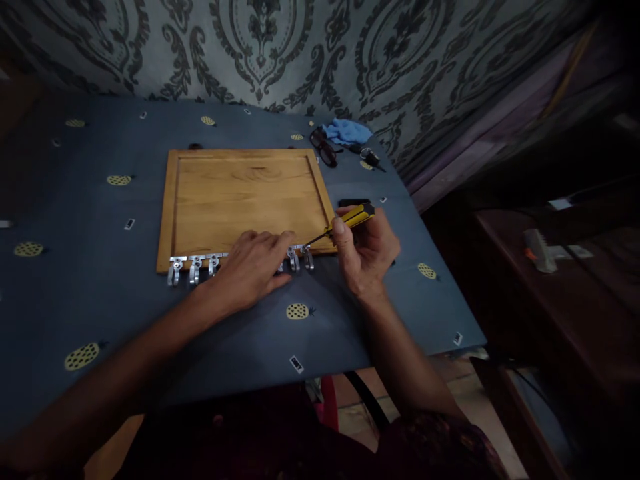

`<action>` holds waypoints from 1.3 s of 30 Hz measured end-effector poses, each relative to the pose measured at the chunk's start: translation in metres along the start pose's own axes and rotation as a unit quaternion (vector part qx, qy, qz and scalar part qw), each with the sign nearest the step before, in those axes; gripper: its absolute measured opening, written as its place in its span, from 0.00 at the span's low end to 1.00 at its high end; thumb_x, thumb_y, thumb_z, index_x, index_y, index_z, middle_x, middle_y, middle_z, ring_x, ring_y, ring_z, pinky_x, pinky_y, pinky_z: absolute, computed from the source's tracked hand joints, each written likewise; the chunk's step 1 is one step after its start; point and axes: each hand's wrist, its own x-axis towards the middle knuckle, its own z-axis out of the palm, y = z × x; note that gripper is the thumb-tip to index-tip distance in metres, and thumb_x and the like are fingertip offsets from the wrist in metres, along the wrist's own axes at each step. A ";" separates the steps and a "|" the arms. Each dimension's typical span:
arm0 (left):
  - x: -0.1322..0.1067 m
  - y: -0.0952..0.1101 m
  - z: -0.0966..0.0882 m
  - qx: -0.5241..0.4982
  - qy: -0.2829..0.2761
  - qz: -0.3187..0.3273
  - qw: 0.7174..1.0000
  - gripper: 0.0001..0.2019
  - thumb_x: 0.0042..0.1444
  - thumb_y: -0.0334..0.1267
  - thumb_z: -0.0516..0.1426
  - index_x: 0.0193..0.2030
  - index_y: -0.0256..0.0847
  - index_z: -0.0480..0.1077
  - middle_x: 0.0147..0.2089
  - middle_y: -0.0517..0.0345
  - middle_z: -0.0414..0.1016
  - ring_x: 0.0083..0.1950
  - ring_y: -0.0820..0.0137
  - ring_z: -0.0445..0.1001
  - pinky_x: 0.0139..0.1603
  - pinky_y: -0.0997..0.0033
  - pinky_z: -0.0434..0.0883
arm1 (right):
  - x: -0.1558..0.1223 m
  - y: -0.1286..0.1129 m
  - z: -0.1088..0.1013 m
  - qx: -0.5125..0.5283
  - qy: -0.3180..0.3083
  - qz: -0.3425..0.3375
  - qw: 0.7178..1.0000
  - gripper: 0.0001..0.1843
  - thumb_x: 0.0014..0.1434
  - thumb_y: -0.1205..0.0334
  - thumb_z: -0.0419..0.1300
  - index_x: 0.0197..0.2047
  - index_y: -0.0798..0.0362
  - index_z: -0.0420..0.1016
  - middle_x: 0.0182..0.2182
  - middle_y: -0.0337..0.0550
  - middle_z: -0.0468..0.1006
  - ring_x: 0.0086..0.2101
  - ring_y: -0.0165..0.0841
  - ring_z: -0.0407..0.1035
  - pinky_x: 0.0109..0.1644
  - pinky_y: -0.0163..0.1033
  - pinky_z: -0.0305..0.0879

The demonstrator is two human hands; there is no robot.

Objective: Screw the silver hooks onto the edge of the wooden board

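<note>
A framed wooden board (250,200) lies flat on the table, with a metal hook rail (204,257) along its near edge. Several silver hooks hang from the rail over that edge. My left hand (250,267) is laid across the middle of the rail, fingers bent over the board and thumb on the near side, hiding some hooks. In my right hand (367,250) is a yellow and black screwdriver (355,217), gripped by its handle. Its shaft slants down to the left, and the tip meets the rail near its right end.
Dark glasses (324,148), a blue cloth (347,131) and keys (371,157) lie behind the board at the right. A black object (354,202) rests beside the board. The blue tablecloth (200,360) ends near my body; dark furniture (545,293) stands to the right.
</note>
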 end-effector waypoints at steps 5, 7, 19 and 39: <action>0.001 0.003 0.000 0.017 -0.007 -0.005 1.000 0.23 0.65 0.38 0.65 0.64 0.37 0.65 0.56 0.44 0.83 0.59 0.50 0.80 0.60 0.50 0.72 | -0.002 -0.004 -0.003 -0.011 -0.012 -0.049 0.999 0.07 0.69 0.54 0.63 0.41 0.48 0.78 0.32 0.38 0.77 0.30 0.31 0.71 0.35 0.41 0.72; 0.001 0.003 0.001 0.029 -0.004 0.001 1.000 0.23 0.66 0.38 0.64 0.64 0.38 0.65 0.57 0.44 0.82 0.60 0.51 0.80 0.60 0.50 0.71 | -0.003 -0.004 -0.004 -0.012 -0.015 -0.055 0.998 0.07 0.69 0.55 0.63 0.42 0.49 0.78 0.32 0.38 0.77 0.29 0.30 0.71 0.35 0.40 0.72; -0.003 0.002 0.005 0.061 -0.006 0.021 0.998 0.23 0.68 0.38 0.61 0.65 0.36 0.62 0.56 0.43 0.82 0.59 0.52 0.79 0.59 0.53 0.70 | 0.003 0.002 0.008 0.107 0.009 0.048 0.993 0.17 0.62 0.44 0.71 0.37 0.48 0.77 0.31 0.37 0.78 0.26 0.28 0.68 0.27 0.36 0.68; -0.005 -0.001 0.010 0.082 0.012 0.040 0.996 0.22 0.69 0.38 0.60 0.66 0.36 0.61 0.58 0.41 0.81 0.59 0.52 0.78 0.59 0.54 0.69 | 0.002 -0.002 0.003 0.169 -0.016 0.103 0.980 0.22 0.61 0.37 0.70 0.43 0.48 0.79 0.27 0.33 0.77 0.19 0.24 0.67 0.22 0.33 0.69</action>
